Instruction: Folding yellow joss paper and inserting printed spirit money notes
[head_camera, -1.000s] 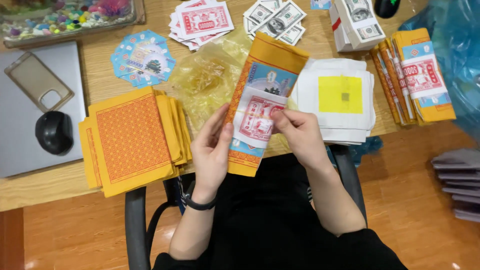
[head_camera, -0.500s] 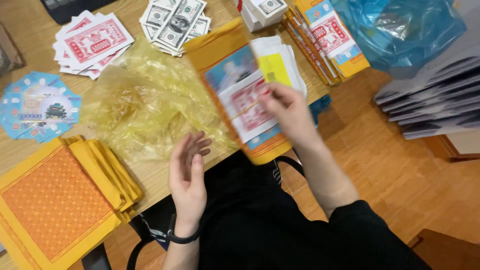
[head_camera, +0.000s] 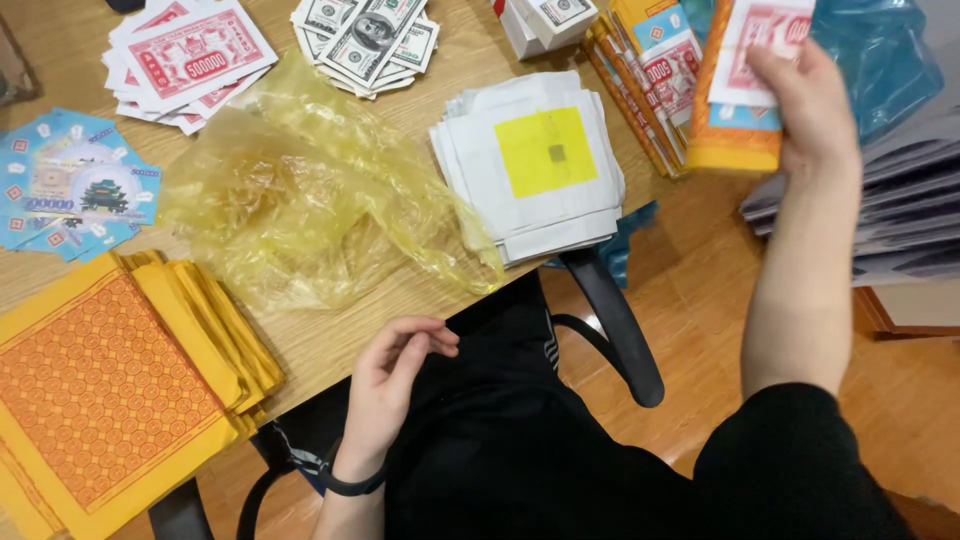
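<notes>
Lifted rightward, the right hand (head_camera: 810, 110) grips an orange packet (head_camera: 735, 90), top cropped; left hand (head_camera: 395, 370) hangs loosely curled, empty.

A thin, glossy, crinkled yellow plastic bag (head_camera: 300, 205) is seen on a smooth wood-grain table (head_camera: 470, 55). The white sheets (head_camera: 535, 165) are matt paper, as is the orange-printed stack (head_camera: 105, 390). The bundle (head_camera: 745, 100) held in the right hand (head_camera: 810, 110) appears to be printed paper, slightly blurred. A shiny blue plastic bag (head_camera: 885, 70) is shown beside it.
</notes>
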